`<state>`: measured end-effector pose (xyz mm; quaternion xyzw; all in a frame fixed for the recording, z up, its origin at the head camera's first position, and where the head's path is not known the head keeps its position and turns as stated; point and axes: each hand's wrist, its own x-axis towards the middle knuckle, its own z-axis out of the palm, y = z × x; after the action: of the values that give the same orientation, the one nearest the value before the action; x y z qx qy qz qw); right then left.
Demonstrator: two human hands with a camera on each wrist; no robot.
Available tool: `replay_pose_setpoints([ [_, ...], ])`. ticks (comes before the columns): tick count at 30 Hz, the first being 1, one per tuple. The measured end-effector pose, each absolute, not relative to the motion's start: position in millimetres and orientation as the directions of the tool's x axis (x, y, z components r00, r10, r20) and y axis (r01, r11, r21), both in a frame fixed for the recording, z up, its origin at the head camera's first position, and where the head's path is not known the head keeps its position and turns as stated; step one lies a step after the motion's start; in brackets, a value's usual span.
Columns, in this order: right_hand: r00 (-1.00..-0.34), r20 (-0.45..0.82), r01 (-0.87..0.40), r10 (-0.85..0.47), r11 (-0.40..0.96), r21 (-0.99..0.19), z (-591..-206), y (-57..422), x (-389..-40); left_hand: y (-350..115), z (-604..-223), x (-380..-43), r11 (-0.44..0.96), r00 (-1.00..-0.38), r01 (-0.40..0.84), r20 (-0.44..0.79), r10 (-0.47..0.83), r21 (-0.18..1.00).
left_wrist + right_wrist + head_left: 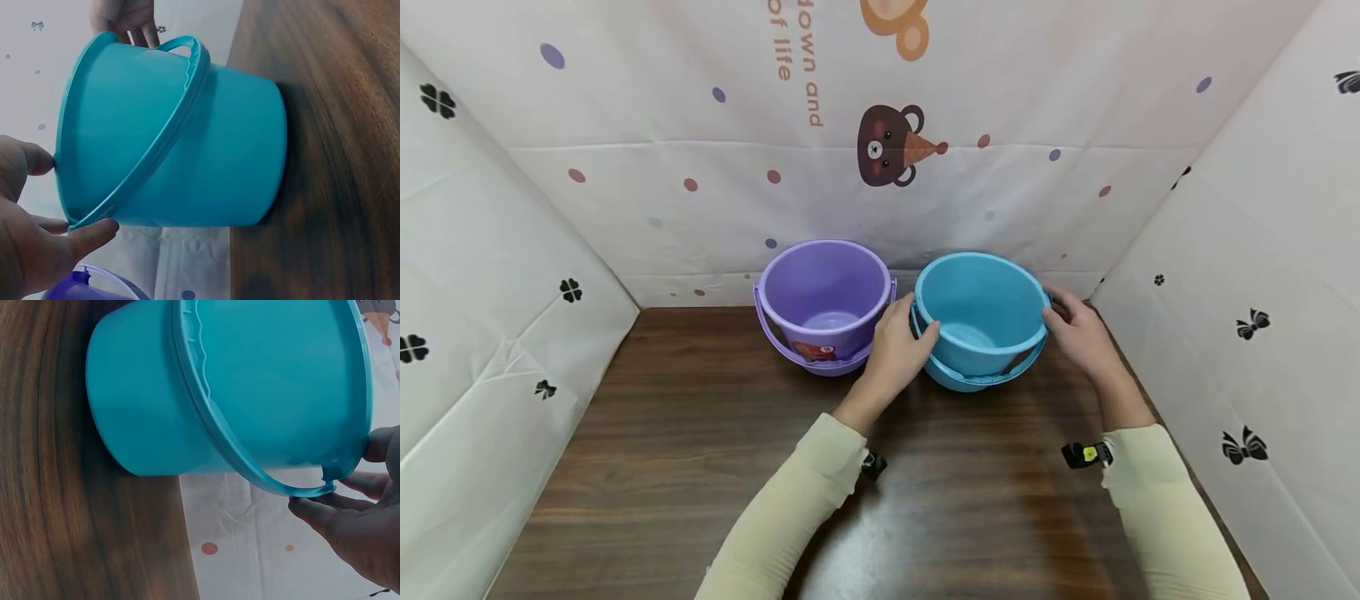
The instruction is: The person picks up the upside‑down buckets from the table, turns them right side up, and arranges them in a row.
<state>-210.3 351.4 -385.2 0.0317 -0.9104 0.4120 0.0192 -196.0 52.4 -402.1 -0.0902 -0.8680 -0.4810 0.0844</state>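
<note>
A light blue plastic bucket point(973, 358) stands upright on the wooden table, its inside visible and bare. Its blue handle point(156, 150) hangs down across the near side. My left hand point(895, 350) holds the rim at the left, thumb on the front and fingers by the handle joint. At the opposite side my right hand point(1082, 337) grips the rim, with the thumb on it and fingers point(312, 512) beside the handle's end. Just left of my left hand is a purple bucket point(827, 287), also upright, with its handle lowered and a red sticker on the front.
A printed white cloth point(820, 200) rises behind both buckets, with dots and a brown bear. White cloth walls point(1247, 275) close in the left and right sides. The brown wooden table point(700, 467) stretches toward me. Black straps point(1086, 454) sit at my wrists.
</note>
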Motion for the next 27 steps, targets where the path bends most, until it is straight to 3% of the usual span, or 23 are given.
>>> replay_pose_setpoints([
  [7, -0.999, 0.028, 0.008, 0.038, 0.716, -0.698, -384, 342, -206, 58, -404, -208, 0.508, -0.971, 0.229, 0.233, 0.057, 0.831],
  [27, -0.995, 0.064, 0.017, 0.073, 0.780, -0.626, -383, 330, -208, 62, -406, -233, 0.458, -0.977, 0.207, 0.204, 0.056, 0.865],
])
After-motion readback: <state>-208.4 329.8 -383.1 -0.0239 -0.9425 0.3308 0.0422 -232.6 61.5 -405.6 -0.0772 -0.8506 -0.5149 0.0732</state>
